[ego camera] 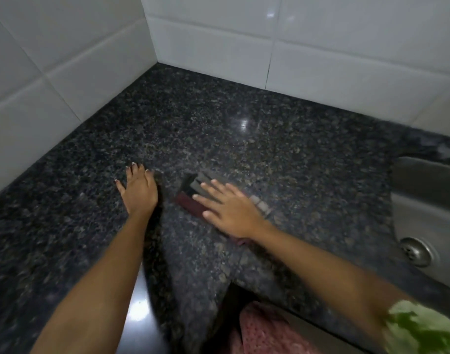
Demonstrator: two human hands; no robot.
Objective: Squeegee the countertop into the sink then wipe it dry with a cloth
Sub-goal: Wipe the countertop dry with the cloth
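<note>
The table (pixel 257 139), dark speckled granite, is tucked into a corner of white tiled wall (pixel 218 42), and a bright light spot is reflected near its middle. The left hand (pixel 139 190) is laid flat on the stone with fingers spread, nothing held, so the grip there is plainly apart. The right hand (pixel 231 210) is pressed flat too, fingers stretched out and slightly blurred, on top of a cloth (pixel 190 204) that's seen as dark red at the near edge with greyish stripes further out; the grip isn't closed around it, the cloth is just pinned under the palm against the table. A bit of the cloth is also seen poking out past the wrist side and on the far side of the hand. The sink (pixel 428 200), steel, is set into the table off to the right, well apart from the cloth, with its round drain (pixel 416 251) visible at the near end. A green patterned sleeve (pixel 423 325) is caught at the bottom right, and pinkish clothing (pixel 267 333) is seen below the table's front edge.
</note>
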